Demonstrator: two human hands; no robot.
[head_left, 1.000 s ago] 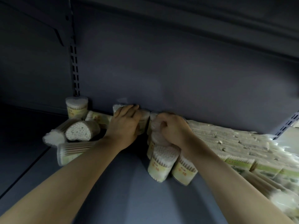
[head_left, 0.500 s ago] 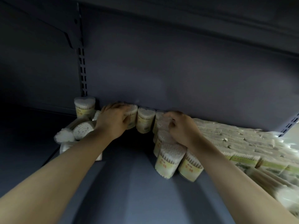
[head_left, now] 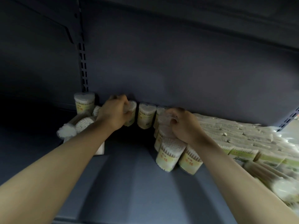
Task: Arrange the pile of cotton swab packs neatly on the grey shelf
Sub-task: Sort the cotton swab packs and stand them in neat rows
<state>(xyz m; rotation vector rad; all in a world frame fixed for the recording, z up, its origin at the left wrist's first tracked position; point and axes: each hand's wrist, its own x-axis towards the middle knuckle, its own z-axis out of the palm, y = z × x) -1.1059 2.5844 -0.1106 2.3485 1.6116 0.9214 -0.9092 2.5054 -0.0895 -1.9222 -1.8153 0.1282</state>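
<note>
Round clear cotton swab packs with yellow labels stand along the back of the grey shelf [head_left: 129, 183]. My left hand [head_left: 115, 110] grips the top of one upright pack [head_left: 131, 113] by the back wall. Just right of it stands another upright pack [head_left: 146, 115]. My right hand [head_left: 182, 126] is curled over a pack [head_left: 165, 125] in a row that runs toward me, ending at two front packs [head_left: 169, 154]. At the far left one pack [head_left: 84, 102] stands alone beside several toppled packs [head_left: 76, 126].
Flat bagged swab packs [head_left: 242, 139] fill the right side of the shelf up to its front. A slotted upright [head_left: 83, 62] runs up the back wall at the left. The shelf above hangs low overhead. Bare shelf lies between my arms.
My left hand has slid left along the back wall with its pack, uncovering the upright pack beside it. My right hand has stayed on its row. The view has shifted a little.
</note>
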